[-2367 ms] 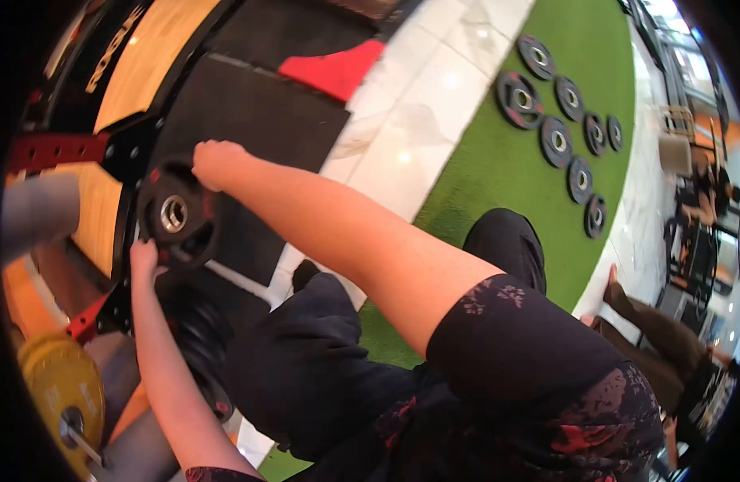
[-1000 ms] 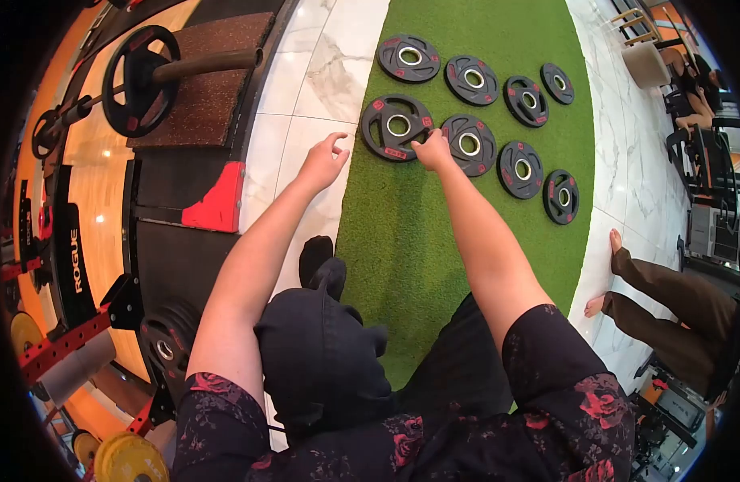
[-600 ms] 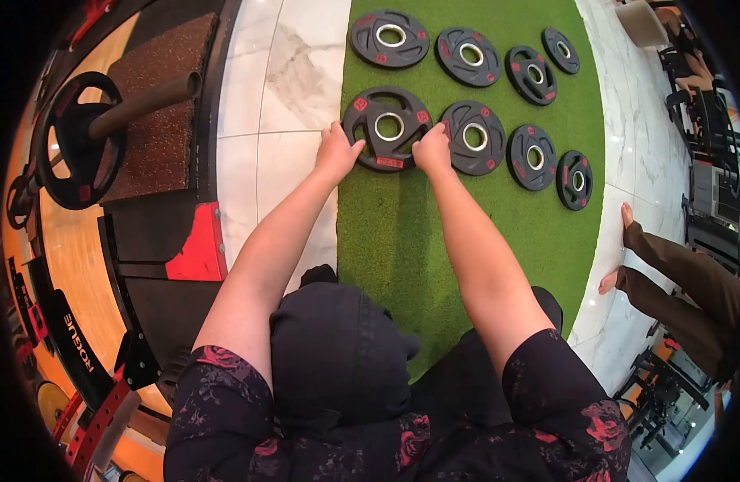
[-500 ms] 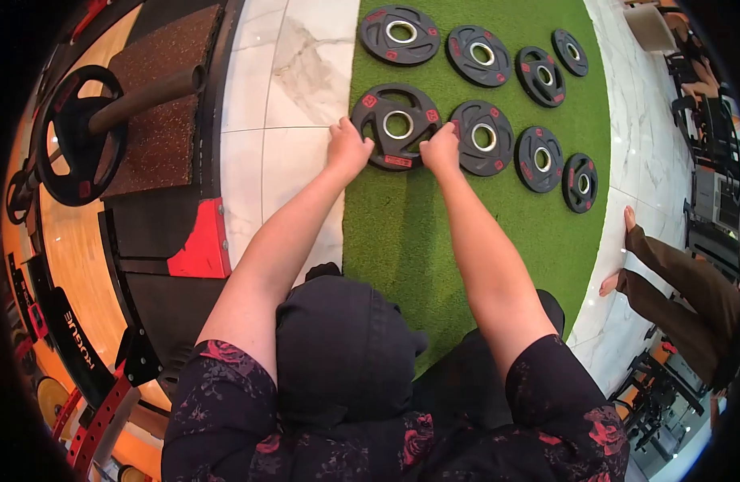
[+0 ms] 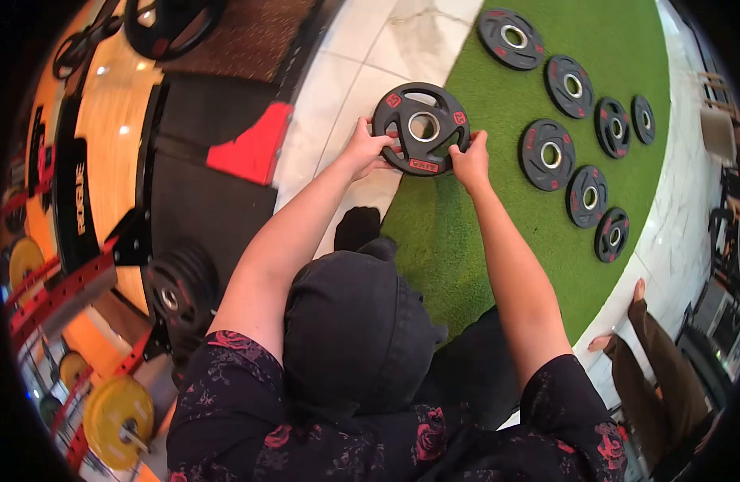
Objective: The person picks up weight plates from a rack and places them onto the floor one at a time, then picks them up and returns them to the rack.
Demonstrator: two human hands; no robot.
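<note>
A dark weight plate with red markings and a metal-ringed centre hole is held up in front of me, over the border of tile and turf. My left hand grips its left side, fingers through a grip slot. On the opposite side, my right hand is closed around the rim, thumb toward me. Nearest to the right hand, another weight plate lies on the green turf. Several similar plates lie beyond it in two rows, among them a large plate at the back.
On the left stand a black platform with a red corner piece, a bar-loaded plate and a red rack. Dark plates and a yellow plate hang by the rack. A person's brown-trousered legs are at right.
Both hands have lifted the weight plate off the turf and brought it leftward, away from the other plates. My view has turned left, showing more of the rack.
</note>
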